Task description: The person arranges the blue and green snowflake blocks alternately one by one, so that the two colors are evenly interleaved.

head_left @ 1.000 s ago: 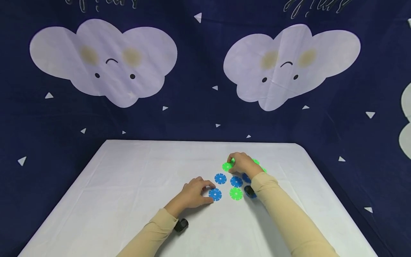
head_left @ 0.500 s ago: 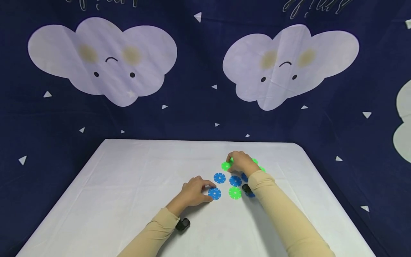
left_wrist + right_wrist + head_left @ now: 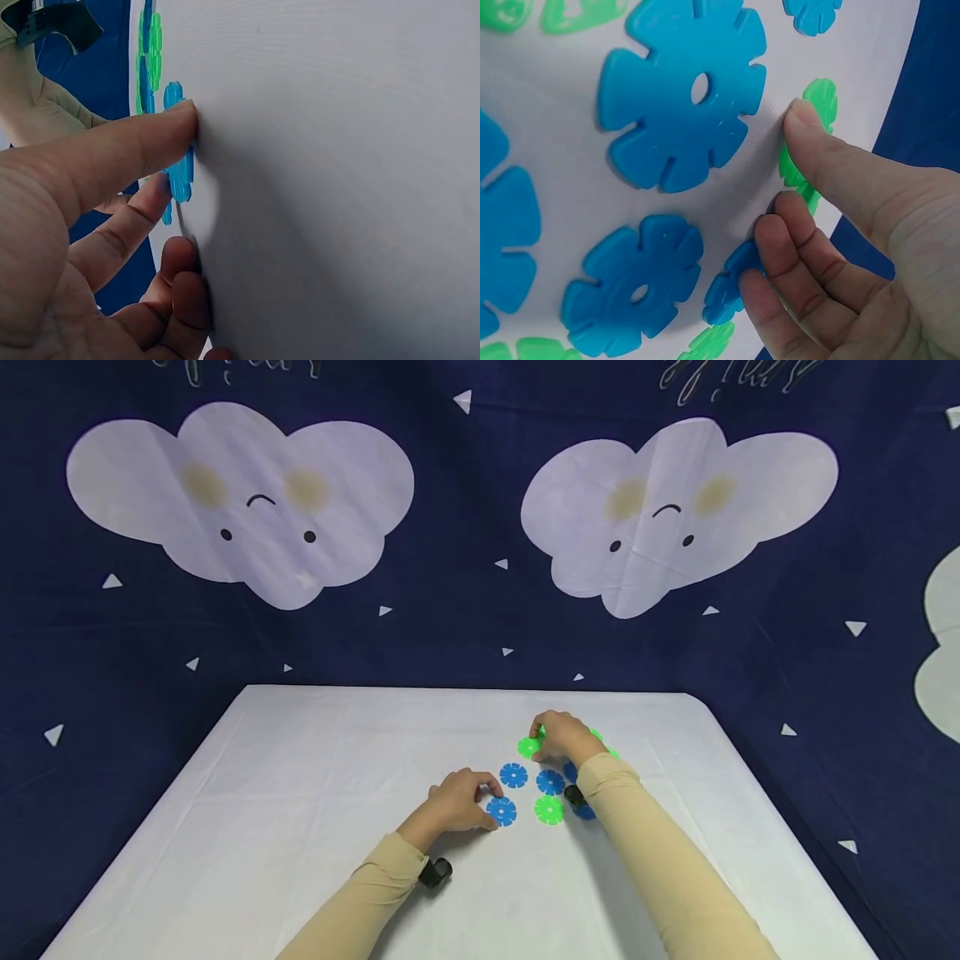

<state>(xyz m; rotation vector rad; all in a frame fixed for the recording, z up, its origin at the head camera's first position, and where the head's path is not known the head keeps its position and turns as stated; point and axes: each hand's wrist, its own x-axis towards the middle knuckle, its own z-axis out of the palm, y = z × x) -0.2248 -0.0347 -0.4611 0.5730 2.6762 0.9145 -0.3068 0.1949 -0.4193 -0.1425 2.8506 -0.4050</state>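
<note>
Notched plastic building discs in blue and green lie flat on the white table. In the head view, my left hand (image 3: 457,802) has its thumb and index finger at opposite edges of a blue disc (image 3: 502,812), pinching it against the table. In the left wrist view, the thumb covers part of that blue disc (image 3: 180,176). Farther back, my right hand (image 3: 564,737) pinches a green disc (image 3: 528,748) at its edges. The right wrist view has that green disc (image 3: 789,166) partly hidden behind the thumb, with another green piece close beside it.
Between the hands lie a blue disc (image 3: 513,776), another blue disc (image 3: 550,782) and a green disc (image 3: 549,810). More discs are partly hidden under the right forearm. A dark blue cloth with clouds (image 3: 240,510) hangs behind the table (image 3: 337,760).
The left wrist and forearm have shifted slightly right and away, while the fingertips stay at the blue disc. The right hand stays almost still at the green disc. No disc has visibly moved.
</note>
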